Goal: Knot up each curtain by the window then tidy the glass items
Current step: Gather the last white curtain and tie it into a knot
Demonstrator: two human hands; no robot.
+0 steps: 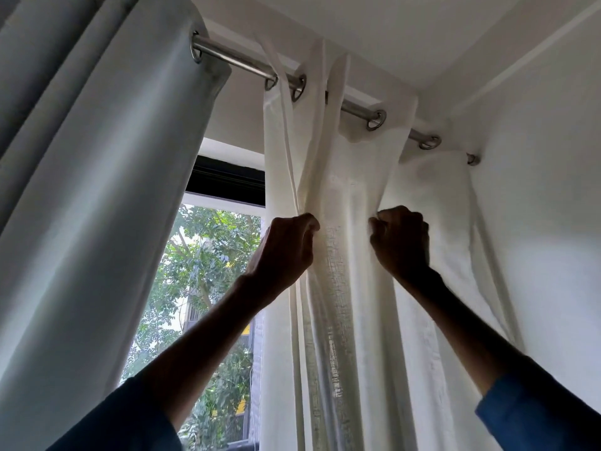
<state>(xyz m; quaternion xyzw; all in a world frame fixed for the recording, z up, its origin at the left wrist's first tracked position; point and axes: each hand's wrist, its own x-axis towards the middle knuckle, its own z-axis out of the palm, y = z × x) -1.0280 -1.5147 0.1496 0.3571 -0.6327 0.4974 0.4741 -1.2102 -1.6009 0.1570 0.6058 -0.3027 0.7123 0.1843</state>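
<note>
Head view: our left hand [286, 249] and right hand [401, 242] each grip a fold of the white sheer curtain [354, 196] at centre frame. It looks light and soft; we judge gathering it lower best for knotting.

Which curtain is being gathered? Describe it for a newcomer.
Follow the steel rod toward the right wall. There hangs the white curtain, gripped by the left hand and right hand. Unlike the heavy grey curtain beside it, its weave is see-through.
</note>
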